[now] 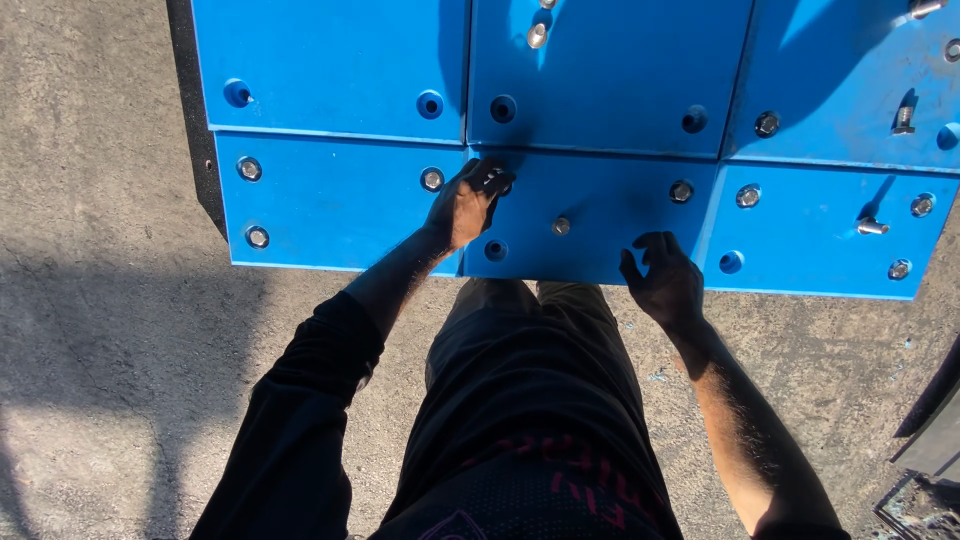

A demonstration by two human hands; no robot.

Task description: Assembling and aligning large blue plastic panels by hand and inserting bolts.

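Note:
Several blue panels lie flat on a concrete floor, joined by metal bolts in recessed holes. My left hand reaches to a bolt at the top left corner of the near middle panel, and its fingers close around it. My right hand hovers over the near edge of the same panel with fingers curled and apart, holding nothing. A loose bolt sits on the panel between my hands. An empty hole lies just below my left hand.
More bolts sit in holes across the panels, such as a seated bolt and another bolt. Loose bolts lie on the right panels. Grey concrete floor surrounds the panels. A dark object sits at the right edge.

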